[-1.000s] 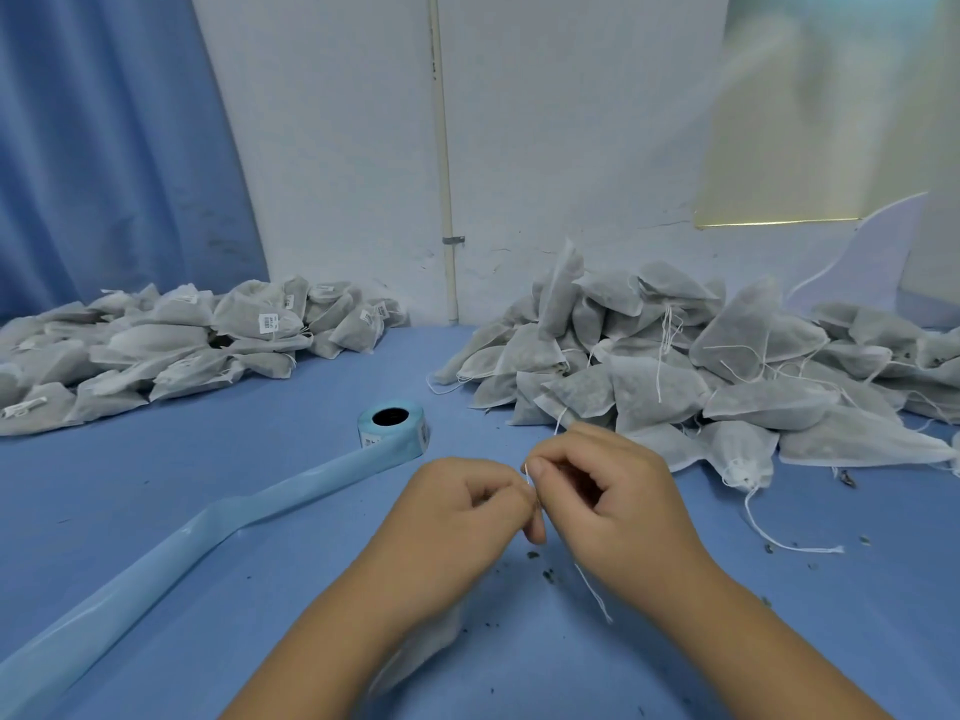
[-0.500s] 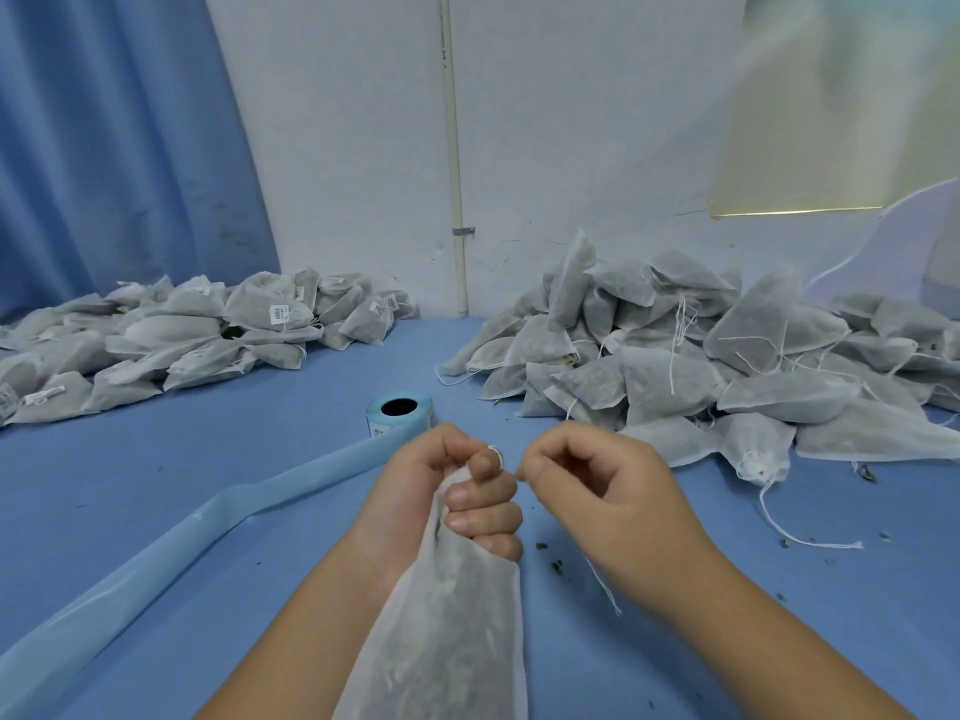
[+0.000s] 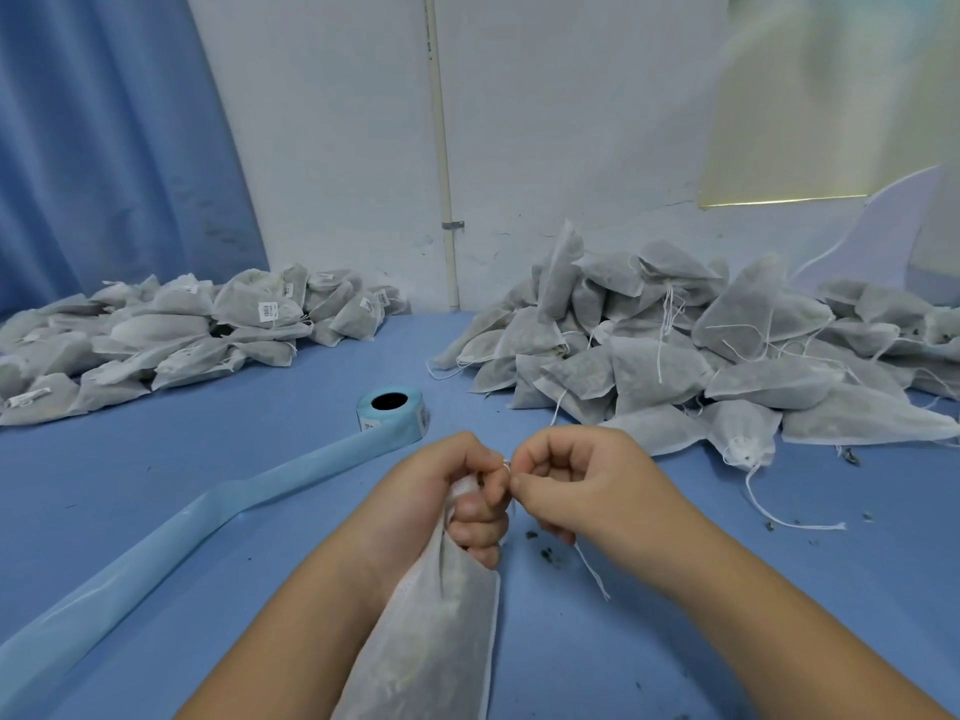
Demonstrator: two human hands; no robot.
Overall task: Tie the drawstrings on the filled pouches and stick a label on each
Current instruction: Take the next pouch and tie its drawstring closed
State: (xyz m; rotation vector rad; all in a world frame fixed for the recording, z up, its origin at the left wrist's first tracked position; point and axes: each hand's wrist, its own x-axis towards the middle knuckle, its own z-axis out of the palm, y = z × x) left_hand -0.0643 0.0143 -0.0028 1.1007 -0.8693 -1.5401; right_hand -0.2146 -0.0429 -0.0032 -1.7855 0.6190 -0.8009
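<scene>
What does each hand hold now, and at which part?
The left hand grips the pouch at its gathered neck. The right hand pinches the drawstring close to that neck; the string's free end hangs below.

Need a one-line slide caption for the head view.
Left hand grips a filled pouch by its neck while the right hand pinches its drawstring; label roll sits behind.

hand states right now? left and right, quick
Left hand: closed, gripping the neck of the pouch.
Right hand: closed, pinching the drawstring.
</scene>
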